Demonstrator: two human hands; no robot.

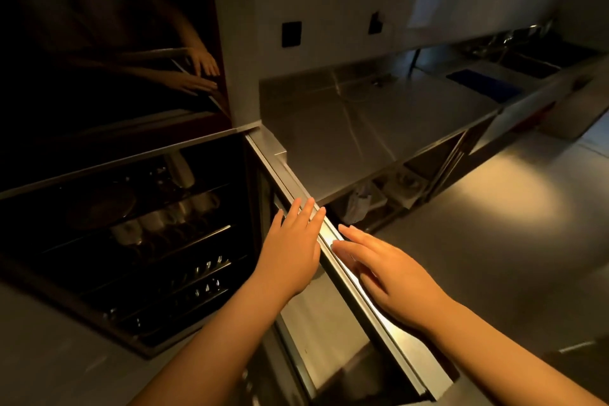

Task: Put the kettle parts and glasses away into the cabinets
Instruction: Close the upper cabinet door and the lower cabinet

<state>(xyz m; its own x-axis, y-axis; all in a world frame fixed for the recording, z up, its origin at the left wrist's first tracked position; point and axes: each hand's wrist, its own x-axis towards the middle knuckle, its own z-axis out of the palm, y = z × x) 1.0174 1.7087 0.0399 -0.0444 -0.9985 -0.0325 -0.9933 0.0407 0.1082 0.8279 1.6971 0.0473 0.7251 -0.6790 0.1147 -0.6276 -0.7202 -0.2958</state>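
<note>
A dark cabinet (131,241) with wire racks stands open at lower left. Several glasses (158,217) lie in a row on its upper rack, beside a round dark lid-like part (99,204). The cabinet's metal door (349,293) swings out toward me, its shiny edge running from centre to lower right. My left hand (293,247) lies flat against the inner side of that door edge, fingers straight. My right hand (382,273) rests flat on the outer side of the same edge, fingers extended. Neither hand holds anything.
A steel counter (379,122) stretches to the right, with a thin white cable (356,102) across it and open shelves (395,188) below. A sink (527,59) and a blue mat (484,82) lie at far right. A dark glass door (115,43) above mirrors my hands.
</note>
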